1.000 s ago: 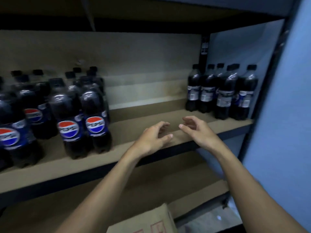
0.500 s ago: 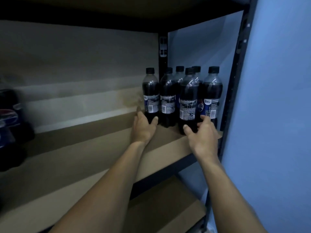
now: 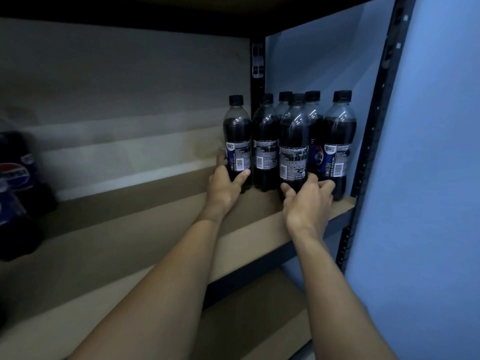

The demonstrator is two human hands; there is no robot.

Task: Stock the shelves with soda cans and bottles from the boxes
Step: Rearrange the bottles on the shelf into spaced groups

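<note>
Our left hand [image 3: 226, 187] and right hand [image 3: 309, 203] each hold a bottle in the cluster of six small dark cola bottles [image 3: 266, 136] at the right end of the brown board shelf [image 3: 155, 224].

The left hand grips the leftmost black-capped plastic bottle [image 3: 237, 131] low down, thumb across its front, fingers behind. The right hand wraps the base of the front bottle [image 3: 293, 141], thumb on its left, fingers between it and the rightmost bottle [image 3: 337, 141]. Both arms stretch forward. Larger blue-labelled cola bottles [image 3: 15, 183], blurred, stand well apart at the left.
</note>
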